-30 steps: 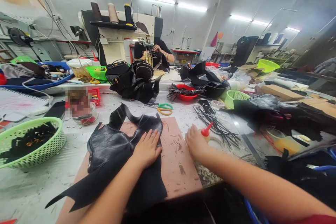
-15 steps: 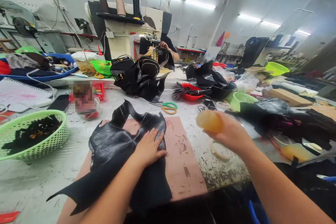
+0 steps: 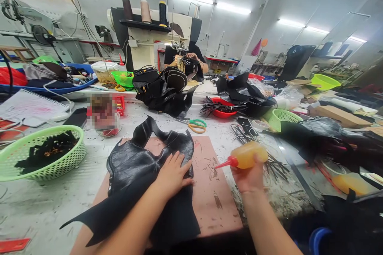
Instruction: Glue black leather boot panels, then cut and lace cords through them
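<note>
A black leather piece (image 3: 131, 163) with curved seams lies on a pinkish board (image 3: 209, 191). My left hand (image 3: 173, 173) rests flat on its right part, fingers spread. To the right, above the board's edge, my right hand (image 3: 249, 173) grips a squeeze bottle (image 3: 248, 154) of yellow-amber liquid. The bottle lies tilted nearly level, its red nozzle pointing left toward the leather, apart from it. Behind the right hand, thin dark strips (image 3: 277, 165) are partly hidden by the bottle.
Scissors (image 3: 197, 124) with green and orange handles lie behind the board. A green basket (image 3: 44, 155) of black pieces stands left. A red bowl (image 3: 223, 107) of dark strips and black bags (image 3: 167, 87) sit at the back. Beyond, a person works at a sewing machine (image 3: 161, 36).
My right hand has moved down and turned, so the bottle's red nozzle now shows, pointing left. The left hand stays on the leather. The whole view has shifted slightly.
</note>
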`<state>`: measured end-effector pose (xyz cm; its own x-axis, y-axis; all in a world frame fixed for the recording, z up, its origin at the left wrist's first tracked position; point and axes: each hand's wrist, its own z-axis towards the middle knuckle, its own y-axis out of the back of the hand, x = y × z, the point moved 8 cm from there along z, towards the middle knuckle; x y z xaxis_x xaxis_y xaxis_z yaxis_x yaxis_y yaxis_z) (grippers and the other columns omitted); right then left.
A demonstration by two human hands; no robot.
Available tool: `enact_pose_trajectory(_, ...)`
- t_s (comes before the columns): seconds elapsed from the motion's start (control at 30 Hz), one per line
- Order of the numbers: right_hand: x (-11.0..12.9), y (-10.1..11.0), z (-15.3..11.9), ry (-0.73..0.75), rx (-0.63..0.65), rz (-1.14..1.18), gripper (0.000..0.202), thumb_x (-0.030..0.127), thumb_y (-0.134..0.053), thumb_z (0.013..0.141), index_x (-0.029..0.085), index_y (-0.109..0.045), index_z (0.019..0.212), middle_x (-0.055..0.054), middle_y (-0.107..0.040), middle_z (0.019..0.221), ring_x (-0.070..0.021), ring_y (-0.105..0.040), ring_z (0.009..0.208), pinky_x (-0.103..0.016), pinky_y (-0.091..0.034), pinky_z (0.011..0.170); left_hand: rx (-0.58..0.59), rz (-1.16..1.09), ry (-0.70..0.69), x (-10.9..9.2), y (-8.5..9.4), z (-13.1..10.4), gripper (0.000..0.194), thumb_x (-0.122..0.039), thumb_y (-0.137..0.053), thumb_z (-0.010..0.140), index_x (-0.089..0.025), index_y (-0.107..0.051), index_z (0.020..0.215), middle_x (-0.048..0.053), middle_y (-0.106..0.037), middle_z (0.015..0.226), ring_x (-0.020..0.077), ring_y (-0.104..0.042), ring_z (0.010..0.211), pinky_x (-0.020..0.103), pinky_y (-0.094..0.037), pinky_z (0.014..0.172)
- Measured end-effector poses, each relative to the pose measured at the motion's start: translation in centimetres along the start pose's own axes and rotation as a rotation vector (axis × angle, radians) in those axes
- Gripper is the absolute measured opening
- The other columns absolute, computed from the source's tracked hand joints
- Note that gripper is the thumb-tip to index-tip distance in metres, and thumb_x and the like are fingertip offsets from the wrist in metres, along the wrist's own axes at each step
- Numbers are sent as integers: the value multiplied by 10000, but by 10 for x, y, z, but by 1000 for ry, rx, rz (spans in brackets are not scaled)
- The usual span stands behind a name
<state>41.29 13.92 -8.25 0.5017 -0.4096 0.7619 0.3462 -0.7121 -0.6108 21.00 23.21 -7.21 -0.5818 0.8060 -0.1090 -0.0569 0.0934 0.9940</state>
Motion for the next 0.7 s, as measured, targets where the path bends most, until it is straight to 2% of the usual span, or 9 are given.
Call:
enact_pose_trajectory(0.1,-10,-7,3,-12,53,-44,454,559,-602,613,211,-519,894,42,-626,683,-90,-575,514,-134,-350,315,20,3,-23,2,-3,-4,640,-488,-595,732,-221,-431,1290,142,-402,1373,321,-287,1288,487,-259,1032)
enact_pose_trajectory(0.2,-14,-10,7,-13,58,-65,450,520,-669,580,202,-534,869,50,-619,666,-66,-524,473,-124,-293,305,34,11,-32,3,-8,-5,678,-514,-581,731,-220,-393,1313,135,-357,1395,318,-266,1297,496,-247,1037)
enact_pose_trajectory(0.47,-21,-26,13,-5,123,-123,440,306,-789,461,207,-586,838,37,-636,726,-78,-519,502,-163,-353,356,21,-16,-30,7,-14,-6,755,-624,-448,750,-110,-403,1303,131,-325,1407,291,-252,1308,459,-231,1061)
enact_pose_trajectory(0.7,-42,-29,30,47,58,-169,419,306,-796,440,186,-578,777,72,-597,620,-48,-485,437,-167,-402,401,88,-9,-44,7,-14,-4,784,-594,-534,708,-116,-389,1312,143,-303,1411,308,-237,1308,474,-232,1059)
